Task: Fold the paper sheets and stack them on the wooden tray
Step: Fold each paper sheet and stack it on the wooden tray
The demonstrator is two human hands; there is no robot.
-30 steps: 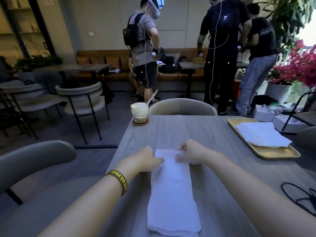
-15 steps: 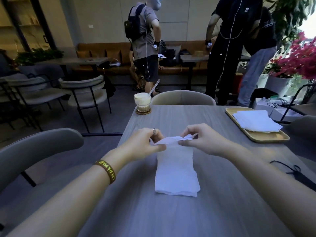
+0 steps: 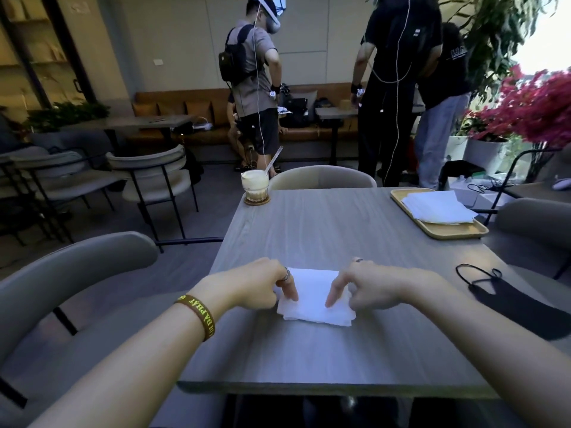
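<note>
A white paper sheet (image 3: 313, 296), folded into a small rectangle, lies on the grey table (image 3: 333, 230) in front of me. My left hand (image 3: 256, 284) pinches its left edge, index finger pressed down on the paper. At its right edge my right hand (image 3: 367, 285) does the same. A wooden tray (image 3: 454, 231) stands at the far right of the table and carries a stack of white folded sheets (image 3: 437, 206).
A glass drink with a straw (image 3: 255, 186) sits on a coaster at the table's far left corner. A black face mask (image 3: 516, 299) lies at the right edge. Grey chairs surround the table. Three people stand beyond it, near a bench and pink flowers (image 3: 534, 109).
Both hands lifted the far end of the long sheet and brought it toward me, folding it in half. The fingers now press it down at the near edge.
</note>
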